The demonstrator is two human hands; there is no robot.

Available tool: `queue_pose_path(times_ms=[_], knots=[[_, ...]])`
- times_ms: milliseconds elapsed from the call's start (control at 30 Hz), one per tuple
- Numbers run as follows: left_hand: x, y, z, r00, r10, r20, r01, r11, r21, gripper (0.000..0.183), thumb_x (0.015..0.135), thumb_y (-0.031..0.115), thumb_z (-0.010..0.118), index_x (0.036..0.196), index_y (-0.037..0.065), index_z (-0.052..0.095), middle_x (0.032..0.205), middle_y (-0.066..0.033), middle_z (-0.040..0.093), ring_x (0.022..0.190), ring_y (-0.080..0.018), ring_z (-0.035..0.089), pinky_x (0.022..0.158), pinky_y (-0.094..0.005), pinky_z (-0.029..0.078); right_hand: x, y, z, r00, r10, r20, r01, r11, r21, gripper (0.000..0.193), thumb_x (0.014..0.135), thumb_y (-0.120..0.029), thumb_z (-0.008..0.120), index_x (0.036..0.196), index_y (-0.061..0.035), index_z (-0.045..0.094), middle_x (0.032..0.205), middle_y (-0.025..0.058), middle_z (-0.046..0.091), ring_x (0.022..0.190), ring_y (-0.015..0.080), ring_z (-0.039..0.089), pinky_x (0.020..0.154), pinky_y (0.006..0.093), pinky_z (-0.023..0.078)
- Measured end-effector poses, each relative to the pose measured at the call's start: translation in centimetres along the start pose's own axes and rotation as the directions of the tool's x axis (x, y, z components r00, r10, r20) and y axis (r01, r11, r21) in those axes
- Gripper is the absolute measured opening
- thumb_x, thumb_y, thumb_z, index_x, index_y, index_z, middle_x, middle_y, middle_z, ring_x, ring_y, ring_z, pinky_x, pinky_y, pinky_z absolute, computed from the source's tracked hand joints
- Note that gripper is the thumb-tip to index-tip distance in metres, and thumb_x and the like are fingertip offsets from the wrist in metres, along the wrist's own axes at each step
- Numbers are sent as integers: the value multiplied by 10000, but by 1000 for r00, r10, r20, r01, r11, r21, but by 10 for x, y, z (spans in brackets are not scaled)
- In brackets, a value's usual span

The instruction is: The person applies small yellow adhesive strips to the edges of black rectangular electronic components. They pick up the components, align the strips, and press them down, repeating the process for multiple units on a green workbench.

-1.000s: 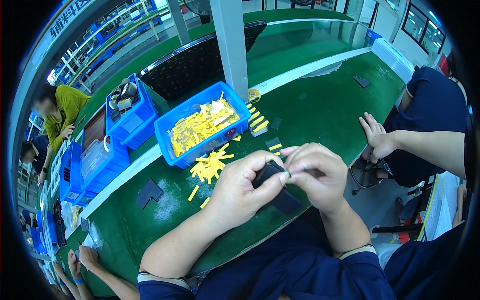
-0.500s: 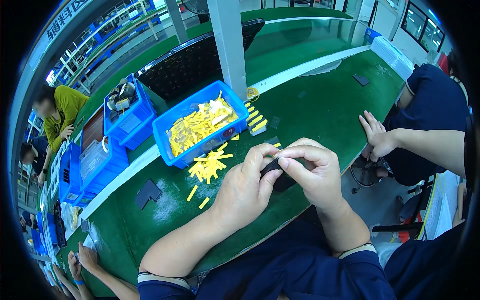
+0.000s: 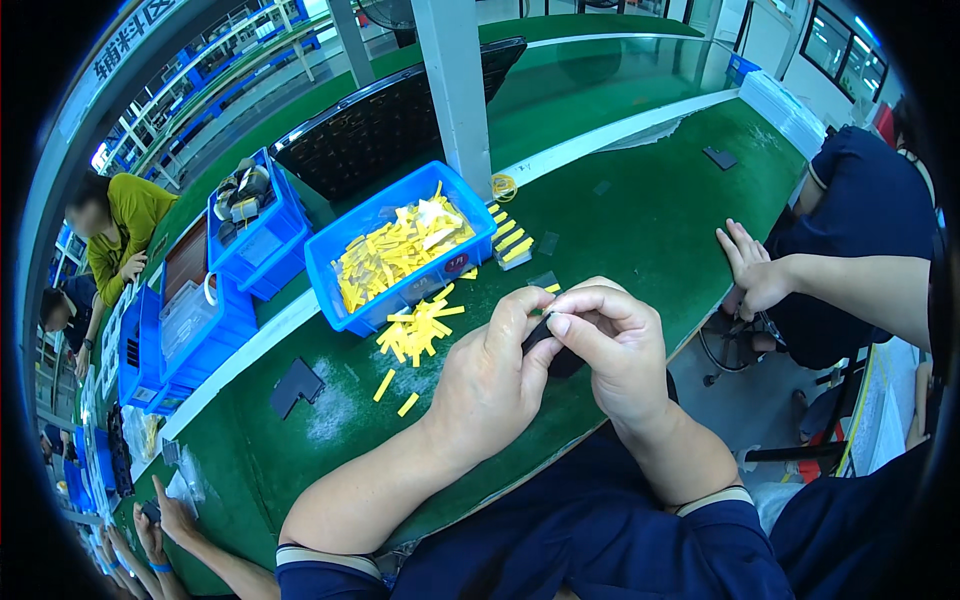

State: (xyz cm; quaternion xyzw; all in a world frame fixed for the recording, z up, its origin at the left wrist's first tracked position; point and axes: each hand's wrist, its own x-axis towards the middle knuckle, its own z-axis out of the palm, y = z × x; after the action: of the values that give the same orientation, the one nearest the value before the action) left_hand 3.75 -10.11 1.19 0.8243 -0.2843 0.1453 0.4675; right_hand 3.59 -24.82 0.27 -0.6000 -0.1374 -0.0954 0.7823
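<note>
Both my hands meet over the green table [image 3: 480, 440], pinching a small flat black piece [image 3: 538, 333] between them. My left hand [image 3: 490, 375] grips its near left side with thumb and fingers. Thumb and forefinger of my right hand [image 3: 612, 345] close on its upper right end. Fingers cover much of the piece, so its full shape is hidden. Under my hands a dark object [image 3: 568, 364] shows in part. Just beyond my fingertips lies a clear piece with a yellow strip [image 3: 549, 285].
A blue bin [image 3: 345, 318] full of yellow-tabbed pieces stands ahead, with loose yellow strips [image 3: 420, 330] before it. Black flat parts [image 3: 297, 387] lie left, beside white powder. More blue bins [image 3: 262, 265] stand at left. A co-worker's hand [image 3: 755, 272] rests at the table's right edge.
My right hand has shifted slightly left and inward, and the black piece has turned a little between my fingers. At lower left, a co-worker's hands have moved apart somewhat.
</note>
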Motion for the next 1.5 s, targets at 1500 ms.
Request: queue_pose_path(times_ms=[1500], knots=[[11,3,-16,994,36,-100,-35,999,9,105,782,56,694,863,-10,707,812,-121,696,716,-198,666,655,-278,515,-1,-3,0,991,-122,-53,112,980,-163,55,828,16,633,881,22,644,882,57,586,787,97,575,699,224,471]])
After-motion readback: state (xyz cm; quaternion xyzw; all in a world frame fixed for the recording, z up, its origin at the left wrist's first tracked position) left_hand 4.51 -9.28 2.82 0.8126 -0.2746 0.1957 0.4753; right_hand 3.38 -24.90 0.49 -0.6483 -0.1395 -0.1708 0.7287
